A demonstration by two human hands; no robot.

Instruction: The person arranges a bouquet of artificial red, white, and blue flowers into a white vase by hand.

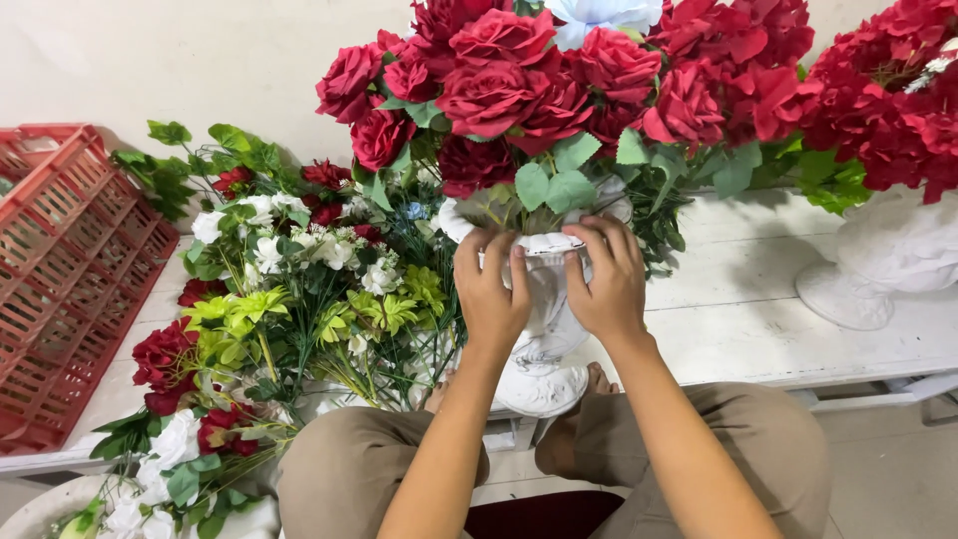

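While both hands, left hand (pixel 491 294) and right hand (pixel 607 279), clasp white pedestal urn (pixel 544 344) of red roses (pixel 519 85) | loose flower pile (pixel 299 289) left | red plastic crate (pixel 65 269) far left

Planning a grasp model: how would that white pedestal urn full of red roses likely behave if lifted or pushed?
Probably top-heavy: the red roses spread far wider than the white urn and its narrow foot, so a push high up could tip it. The left hand and right hand both grip under the rim, hinting at some weight. Its surface looks hard, possibly brittle.

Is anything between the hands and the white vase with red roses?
Nothing visible: the left hand and right hand rest directly on the white vase, just under the red roses.
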